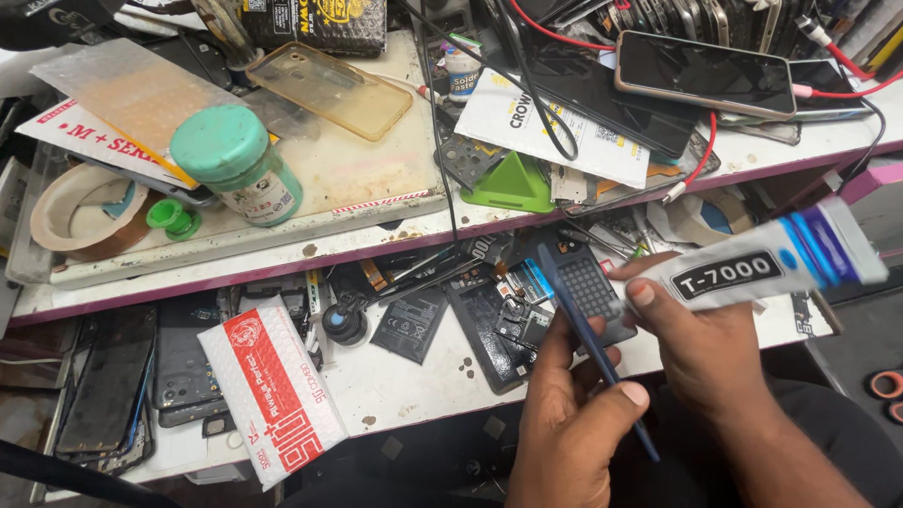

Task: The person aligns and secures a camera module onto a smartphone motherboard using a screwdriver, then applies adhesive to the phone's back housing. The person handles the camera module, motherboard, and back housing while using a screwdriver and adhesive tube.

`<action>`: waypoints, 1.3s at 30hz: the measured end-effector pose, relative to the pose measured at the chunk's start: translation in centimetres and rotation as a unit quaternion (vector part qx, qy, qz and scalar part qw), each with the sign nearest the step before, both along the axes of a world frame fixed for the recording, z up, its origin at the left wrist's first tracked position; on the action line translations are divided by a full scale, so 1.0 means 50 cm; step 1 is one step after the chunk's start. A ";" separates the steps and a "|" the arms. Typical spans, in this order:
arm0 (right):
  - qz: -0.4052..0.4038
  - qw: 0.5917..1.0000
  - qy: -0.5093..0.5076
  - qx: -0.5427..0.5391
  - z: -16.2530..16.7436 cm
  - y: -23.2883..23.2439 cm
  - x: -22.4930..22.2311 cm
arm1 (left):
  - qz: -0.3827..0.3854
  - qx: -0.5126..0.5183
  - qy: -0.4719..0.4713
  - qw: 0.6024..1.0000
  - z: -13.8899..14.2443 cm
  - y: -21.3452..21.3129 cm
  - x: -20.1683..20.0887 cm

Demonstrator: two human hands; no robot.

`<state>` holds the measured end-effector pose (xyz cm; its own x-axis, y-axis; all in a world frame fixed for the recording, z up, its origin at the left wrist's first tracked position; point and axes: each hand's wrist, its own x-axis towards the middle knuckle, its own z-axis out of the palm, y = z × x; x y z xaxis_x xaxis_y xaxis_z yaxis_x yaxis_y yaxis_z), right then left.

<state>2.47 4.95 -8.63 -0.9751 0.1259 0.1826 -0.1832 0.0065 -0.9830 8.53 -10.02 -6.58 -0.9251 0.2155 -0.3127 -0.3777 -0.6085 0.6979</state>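
Observation:
My left hand [572, 435] sits low in the middle of the head view, thumb and fingers pinched on a thin dark-blue strip tool [591, 331] that slants up to the left. My right hand [707, 350] is just right of it, gripping a white glue tube [752, 269] with a blue and purple rear end. The tube lies nearly level, and its nozzle end meets the blue strip by my right thumb. A small dark perforated phone part [588, 287] lies right behind the strip on the lower white bench [404, 381].
An opened black phone [491, 331], a flat battery [410, 325] and loose tools lie left of my hands. A white-and-red padded packet [275, 401] and stacked screens [113, 386] are further left. The upper shelf holds a green-lidded jar [237, 162], an amber phone case [331, 90], a green wedge stand [514, 184] and a dark-screened phone [705, 73].

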 end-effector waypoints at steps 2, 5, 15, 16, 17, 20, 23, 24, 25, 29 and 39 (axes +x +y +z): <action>0.001 0.999 0.034 0.003 -0.013 0.001 0.003 | -0.001 0.008 0.000 1.000 -0.001 0.001 -0.001; -0.002 1.000 0.031 -0.005 -0.021 0.006 0.006 | 0.000 0.016 0.001 1.000 -0.003 0.005 -0.003; 0.068 0.996 0.056 -0.016 -0.008 0.007 0.013 | -0.003 0.016 -0.016 1.000 0.006 0.004 -0.004; 0.051 0.998 0.045 -0.009 -0.007 0.006 0.016 | -0.008 0.014 -0.015 1.000 0.008 0.004 -0.004; 0.034 0.999 0.035 -0.003 -0.006 0.005 0.019 | -0.012 0.012 -0.015 1.000 0.010 0.003 -0.003; 0.013 1.000 0.011 0.021 -0.003 0.000 0.022 | -0.015 0.014 -0.021 1.000 0.018 0.002 -0.004; 0.023 0.999 0.009 0.040 0.004 -0.003 0.020 | -0.014 0.017 -0.029 0.999 0.027 0.001 -0.005; 0.030 0.998 0.010 0.045 0.006 -0.004 0.019 | -0.013 0.017 -0.031 0.999 0.030 0.000 -0.005; 0.036 0.998 0.012 0.051 0.007 -0.006 0.018 | -0.014 0.019 -0.017 1.000 0.032 -0.001 -0.005; 0.046 0.996 0.017 0.069 0.010 -0.010 0.017 | -0.014 0.024 0.018 0.999 0.039 -0.005 -0.004; 0.038 0.983 0.031 0.178 0.026 -0.019 0.022 | -0.017 0.038 0.011 0.999 0.037 -0.006 -0.006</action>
<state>3.57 4.02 -7.31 -0.9646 -0.0301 0.2621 -0.2570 0.3326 -0.9074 8.25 -10.30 -4.72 -0.9229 0.2698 -0.2746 -0.3850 -0.6469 0.6582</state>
